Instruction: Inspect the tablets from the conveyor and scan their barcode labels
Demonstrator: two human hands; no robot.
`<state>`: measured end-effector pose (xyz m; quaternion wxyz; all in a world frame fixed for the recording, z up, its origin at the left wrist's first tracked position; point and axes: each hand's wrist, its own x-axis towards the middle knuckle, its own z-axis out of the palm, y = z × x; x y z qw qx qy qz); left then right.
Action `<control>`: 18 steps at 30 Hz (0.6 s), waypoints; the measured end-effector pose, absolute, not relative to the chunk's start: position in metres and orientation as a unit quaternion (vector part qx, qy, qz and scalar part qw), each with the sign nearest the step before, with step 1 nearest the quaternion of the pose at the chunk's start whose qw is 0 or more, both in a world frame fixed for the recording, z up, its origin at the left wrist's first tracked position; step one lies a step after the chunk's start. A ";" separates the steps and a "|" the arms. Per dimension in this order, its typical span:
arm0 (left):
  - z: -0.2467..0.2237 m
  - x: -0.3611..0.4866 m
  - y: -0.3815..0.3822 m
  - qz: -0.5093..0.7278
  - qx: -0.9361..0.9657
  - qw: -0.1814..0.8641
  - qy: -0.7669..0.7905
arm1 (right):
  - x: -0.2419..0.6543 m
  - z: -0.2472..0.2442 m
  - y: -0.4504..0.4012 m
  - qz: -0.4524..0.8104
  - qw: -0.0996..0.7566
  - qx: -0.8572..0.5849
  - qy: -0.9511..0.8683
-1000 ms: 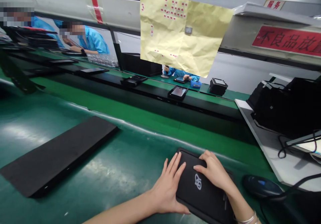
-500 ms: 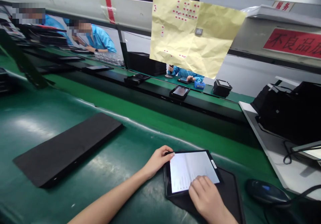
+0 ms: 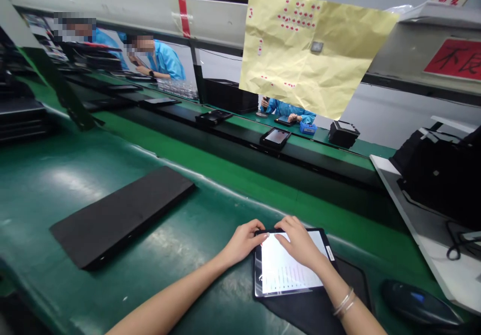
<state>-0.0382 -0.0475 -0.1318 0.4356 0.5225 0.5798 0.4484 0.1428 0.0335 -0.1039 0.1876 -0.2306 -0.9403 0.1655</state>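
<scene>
A tablet (image 3: 293,275) with a lit white screen lies flat, partly over a black mat (image 3: 353,280). My left hand (image 3: 246,242) grips its far left corner, thumb on the front border and fingers curled round the edge. At the far long edge is my right hand (image 3: 300,242): its fingers reach over that edge while the thumb lies over the screen. Bracelets (image 3: 343,302) circle the right wrist. Lines of small text show on the screen, and the right hand and forearm cover part of it.
Left of the hands lies a long black slab (image 3: 124,217) on the green bench (image 3: 158,285). A dark computer mouse (image 3: 419,300) sits at right. Beyond runs a conveyor (image 3: 244,149) with devices; people in blue work there. A yellow paper (image 3: 315,49) hangs above.
My right hand has moved from the near edge of the screen up to the tablet's far edge, uncovering lines of text. My left hand keeps its corner. The view has shifted slightly.
</scene>
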 end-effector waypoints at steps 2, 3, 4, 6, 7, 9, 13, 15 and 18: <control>-0.131 -0.040 -0.048 0.435 0.538 0.421 0.587 | 0.139 -0.108 0.037 0.192 0.188 -0.236 -0.934; -0.131 -0.041 -0.047 0.427 0.546 0.417 0.588 | 0.139 -0.109 0.038 0.203 0.187 -0.237 -0.931; -0.130 -0.041 -0.047 0.419 0.555 0.414 0.587 | 0.139 -0.110 0.038 0.212 0.186 -0.238 -0.929; -0.128 -0.043 -0.046 0.404 0.572 0.413 0.582 | 0.141 -0.110 0.038 0.225 0.184 -0.240 -0.926; -0.127 -0.044 -0.046 0.399 0.578 0.414 0.579 | 0.141 -0.110 0.038 0.229 0.183 -0.241 -0.925; -0.124 -0.044 -0.045 0.391 0.588 0.415 0.574 | 0.141 -0.109 0.037 0.236 0.180 -0.244 -0.923; -0.120 -0.044 -0.045 0.378 0.598 0.413 0.574 | 0.140 -0.108 0.039 0.245 0.171 -0.246 -0.922; -0.119 -0.042 -0.046 0.376 0.596 0.407 0.581 | 0.140 -0.108 0.039 0.246 0.167 -0.248 -0.922; -0.119 -0.040 -0.048 0.377 0.587 0.405 0.591 | 0.139 -0.107 0.038 0.243 0.161 -0.255 -0.922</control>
